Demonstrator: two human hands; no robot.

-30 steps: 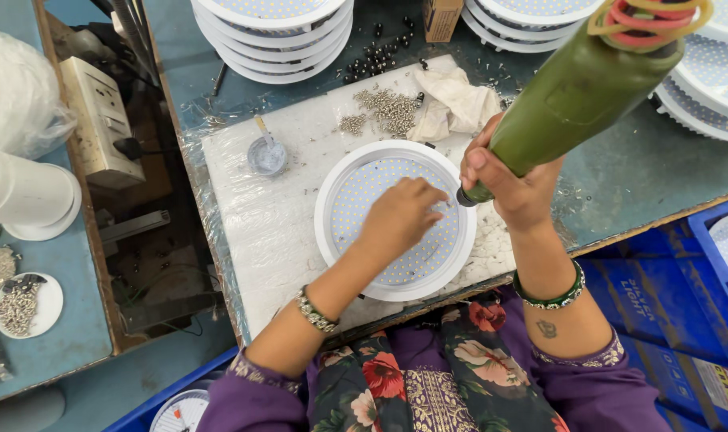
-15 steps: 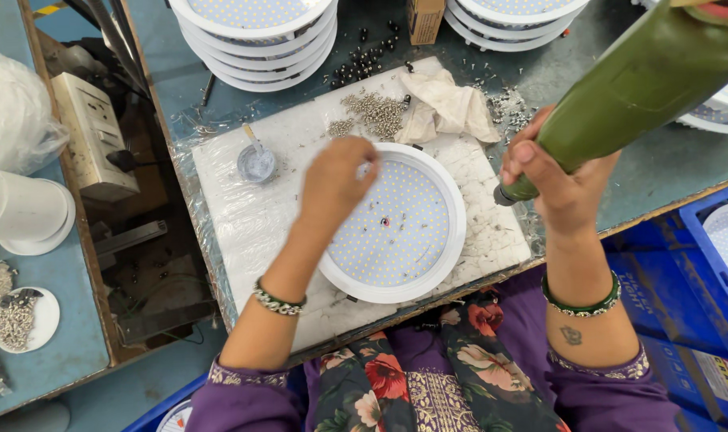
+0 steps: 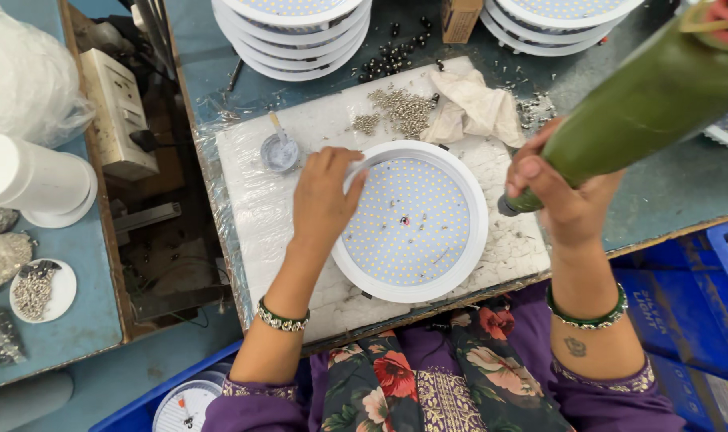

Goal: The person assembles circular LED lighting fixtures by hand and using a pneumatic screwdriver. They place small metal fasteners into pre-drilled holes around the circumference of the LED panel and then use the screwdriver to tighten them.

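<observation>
A round white lamp panel (image 3: 412, 220) dotted with small yellow diodes lies on a white foam board (image 3: 260, 208). My left hand (image 3: 326, 192) rests on the panel's upper-left rim, fingers curled against the edge. My right hand (image 3: 560, 196) is closed around a thick green powered screwdriver (image 3: 636, 104), whose tip hangs just off the panel's right rim. A few loose screws lie on the panel near its middle.
A pile of small screws (image 3: 400, 108) and a crumpled cloth (image 3: 476, 104) lie at the board's far edge. A small round dish (image 3: 280, 152) sits left of the panel. Stacks of white panels (image 3: 292, 32) stand behind. Blue crates (image 3: 684, 304) are at right.
My left hand moved from the panel's middle up and left to its upper-left rim. My right hand with the green screwdriver drew away to the right of the panel.
</observation>
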